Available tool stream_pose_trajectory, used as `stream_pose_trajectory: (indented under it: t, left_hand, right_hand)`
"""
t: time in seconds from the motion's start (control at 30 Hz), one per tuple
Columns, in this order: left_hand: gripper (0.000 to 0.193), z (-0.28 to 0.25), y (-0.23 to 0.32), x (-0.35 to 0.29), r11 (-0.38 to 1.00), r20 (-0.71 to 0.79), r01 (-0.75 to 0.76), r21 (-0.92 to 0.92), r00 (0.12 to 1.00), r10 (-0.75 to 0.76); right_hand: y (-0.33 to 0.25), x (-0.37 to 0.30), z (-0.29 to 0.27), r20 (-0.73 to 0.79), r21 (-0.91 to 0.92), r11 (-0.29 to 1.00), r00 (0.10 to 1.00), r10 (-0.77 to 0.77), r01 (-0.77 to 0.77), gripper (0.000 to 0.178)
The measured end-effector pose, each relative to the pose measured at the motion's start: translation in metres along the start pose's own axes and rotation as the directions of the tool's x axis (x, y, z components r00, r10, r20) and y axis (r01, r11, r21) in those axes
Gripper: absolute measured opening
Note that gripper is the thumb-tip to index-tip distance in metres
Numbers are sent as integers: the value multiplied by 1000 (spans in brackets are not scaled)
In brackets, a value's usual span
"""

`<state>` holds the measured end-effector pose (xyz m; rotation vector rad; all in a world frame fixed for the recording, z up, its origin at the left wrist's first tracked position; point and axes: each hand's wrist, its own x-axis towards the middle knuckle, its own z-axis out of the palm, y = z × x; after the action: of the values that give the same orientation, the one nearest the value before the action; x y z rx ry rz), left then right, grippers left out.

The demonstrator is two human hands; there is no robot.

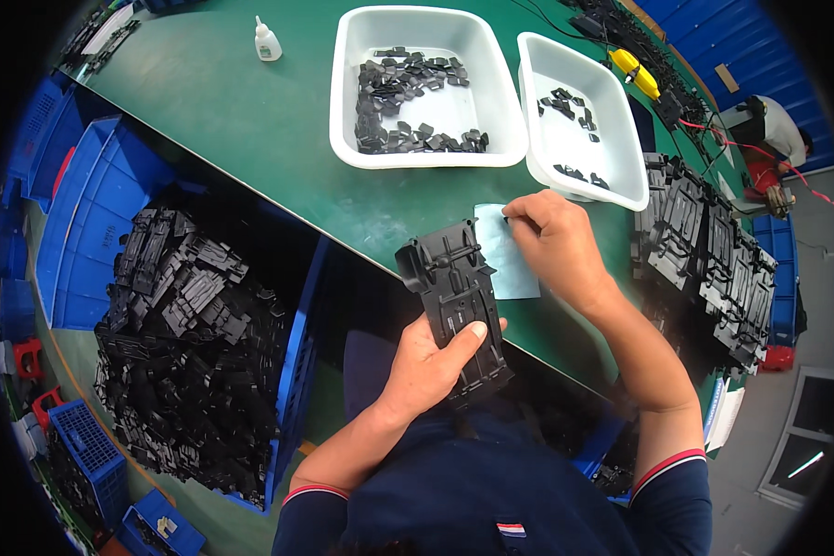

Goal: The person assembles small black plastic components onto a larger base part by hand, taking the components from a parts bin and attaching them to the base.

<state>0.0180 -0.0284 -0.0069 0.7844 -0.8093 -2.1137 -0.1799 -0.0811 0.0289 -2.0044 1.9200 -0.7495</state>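
Note:
My left hand [428,365] grips a long black moulded plastic part [454,295] at its lower end, thumb pressed on its ribbed face. The part is tilted and held above the near edge of the green table. To its right, my right hand [558,243] is closed in a pinch over a pale blue sheet [507,264] on the table. A tiny dark spot shows at its fingertips, too small to name. The right hand and the black part are apart.
Two white tubs [345,139] [628,190] with small black pieces stand on the table [241,120]. Beyond are a small white bottle [267,44] and a yellow tool [634,74]. Black parts are stacked at right [709,264]; a blue crate [83,250] heaped with them stands left. Someone [780,134] is far right.

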Motion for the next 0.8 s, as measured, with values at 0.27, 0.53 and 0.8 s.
stream_pose_trajectory:
  t: [0.27, 0.53, 0.8]
  left_hand:
    - [23, 1, 1, -1, 1000, -9, 13, 0, 1000, -13]
    - [30, 12, 1, -8, 999, 8, -46, -26, 999, 47]
    - [33, 24, 8, -17, 994, 97, -79, 74, 993, 72]
  right_hand:
    - [2, -10, -4, -191, -233, 882, 870, -455, 410, 17]
    - [-10, -42, -35, -270, -349, 662, 605, -749, 663, 35]
    - [-25, -57, -48, -270, -317, 640, 580, -769, 700, 40]
